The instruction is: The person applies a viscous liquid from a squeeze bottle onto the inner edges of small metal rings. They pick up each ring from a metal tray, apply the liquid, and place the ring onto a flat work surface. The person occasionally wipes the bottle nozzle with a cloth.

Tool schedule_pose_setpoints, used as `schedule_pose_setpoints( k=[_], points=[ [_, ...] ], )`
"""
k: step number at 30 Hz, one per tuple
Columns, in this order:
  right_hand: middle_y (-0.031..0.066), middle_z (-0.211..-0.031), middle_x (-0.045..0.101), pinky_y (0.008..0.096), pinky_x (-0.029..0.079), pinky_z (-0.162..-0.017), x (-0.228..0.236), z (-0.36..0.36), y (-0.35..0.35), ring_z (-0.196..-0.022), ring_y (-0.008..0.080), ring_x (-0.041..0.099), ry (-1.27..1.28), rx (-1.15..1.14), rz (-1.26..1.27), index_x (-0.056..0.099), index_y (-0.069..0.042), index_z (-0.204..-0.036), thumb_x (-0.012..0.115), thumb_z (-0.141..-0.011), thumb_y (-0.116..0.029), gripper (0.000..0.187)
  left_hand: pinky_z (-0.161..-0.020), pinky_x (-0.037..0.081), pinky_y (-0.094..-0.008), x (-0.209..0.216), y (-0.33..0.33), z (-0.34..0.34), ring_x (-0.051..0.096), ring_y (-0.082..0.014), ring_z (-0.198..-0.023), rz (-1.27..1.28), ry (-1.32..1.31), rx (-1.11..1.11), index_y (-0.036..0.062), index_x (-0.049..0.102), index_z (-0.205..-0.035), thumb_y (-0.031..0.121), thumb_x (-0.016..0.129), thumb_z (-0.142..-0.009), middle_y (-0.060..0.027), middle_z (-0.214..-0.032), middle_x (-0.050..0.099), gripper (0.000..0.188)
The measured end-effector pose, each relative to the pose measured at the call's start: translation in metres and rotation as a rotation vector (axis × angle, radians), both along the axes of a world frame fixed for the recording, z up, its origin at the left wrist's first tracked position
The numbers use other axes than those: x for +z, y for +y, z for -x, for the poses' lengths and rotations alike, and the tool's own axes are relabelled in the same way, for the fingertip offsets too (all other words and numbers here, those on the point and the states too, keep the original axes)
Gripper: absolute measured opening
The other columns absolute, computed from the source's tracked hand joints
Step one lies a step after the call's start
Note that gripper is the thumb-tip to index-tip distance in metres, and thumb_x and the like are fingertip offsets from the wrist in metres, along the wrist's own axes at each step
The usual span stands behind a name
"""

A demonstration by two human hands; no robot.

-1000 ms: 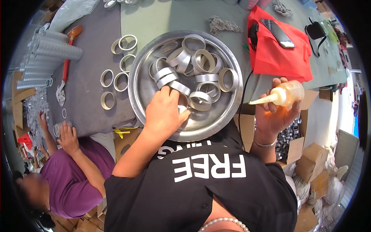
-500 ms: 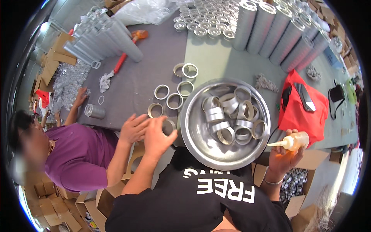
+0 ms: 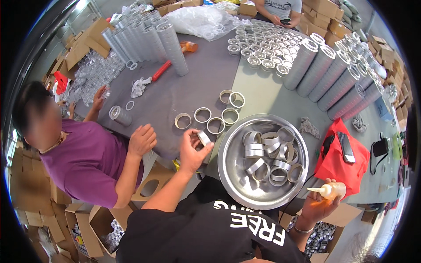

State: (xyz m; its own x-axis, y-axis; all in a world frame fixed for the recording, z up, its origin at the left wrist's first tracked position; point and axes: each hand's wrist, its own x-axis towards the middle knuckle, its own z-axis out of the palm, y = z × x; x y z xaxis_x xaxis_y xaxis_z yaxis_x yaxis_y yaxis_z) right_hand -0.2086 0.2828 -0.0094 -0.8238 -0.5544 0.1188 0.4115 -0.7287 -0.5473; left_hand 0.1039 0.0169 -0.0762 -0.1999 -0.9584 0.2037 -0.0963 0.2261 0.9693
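Observation:
My left hand point(image 3: 194, 152) is closed around a silver metal ring point(image 3: 204, 138), held tilted just above the table edge. My right hand point(image 3: 320, 204) grips a squeeze bottle point(image 3: 336, 190) with a pale pointed nozzle and yellowish-orange contents; the nozzle points left toward the bowl. Between my hands, a large steel bowl point(image 3: 228, 175) holds many similar rings point(image 3: 254, 151), loosely piled. Beyond my left hand, several more rings point(image 3: 203, 115) stand on the table with their open ends up.
A co-worker in purple point(image 3: 87, 162) sits at left, one hand point(image 3: 142, 139) near my left hand. Stacked metal columns point(image 3: 302, 65), small round metal parts point(image 3: 263, 48) and a plastic bag point(image 3: 197, 22) lie farther back. A red bag with a phone point(image 3: 346, 149) is at right.
The ring in my left hand is now lifted and tipped, its side showing. The co-worker's near hand has drawn away to the left. The whole view has shifted; my right hand keeps the bottle.

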Motion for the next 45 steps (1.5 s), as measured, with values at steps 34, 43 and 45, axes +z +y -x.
schedule_pose_setpoints(
  k=[34, 43, 45],
  points=[
    [0.0310, -0.114, 0.055, 0.0402, 0.057, -0.056, 0.053, -0.040, -0.035, -0.067, 0.0325, 0.065, 1.368, 0.090, 0.039, 0.030, -0.005, -0.132, 0.080, -0.079, -0.032, 0.078, -0.076, 0.062, -0.0349, 0.095, 0.097, 0.069, 0.068, -0.0298, -0.093, -1.437, 0.632, -0.951, -0.0060, 0.038, -0.135, 0.053, 0.043, -0.098, -0.0220, -0.117, 0.059, 0.070],
    [0.0326, -0.107, 0.060, 0.0395, 0.058, -0.059, 0.053, -0.041, -0.034, -0.083, 0.0325, 0.067, 1.543, 0.048, -0.083, 0.032, -0.003, -0.130, 0.082, -0.077, -0.035, 0.080, -0.087, 0.057, -0.0375, 0.113, 0.097, 0.069, 0.059, -0.0211, -0.110, -1.166, 0.484, -0.848, 0.0041, 0.041, -0.131, 0.023, 0.069, -0.086, -0.0117, -0.122, 0.051, 0.057],
    [0.0332, -0.109, 0.059, 0.0394, 0.057, -0.060, 0.053, -0.042, -0.030, -0.082, 0.0325, 0.067, 1.490, 0.074, -0.096, 0.032, -0.003, -0.131, 0.082, -0.077, -0.034, 0.079, -0.088, 0.057, -0.0370, 0.106, 0.100, 0.067, 0.057, -0.0202, -0.113, -0.892, 0.419, -0.871, 0.0051, 0.040, -0.133, 0.014, 0.073, -0.080, -0.0101, -0.123, 0.049, 0.063]
  ],
)
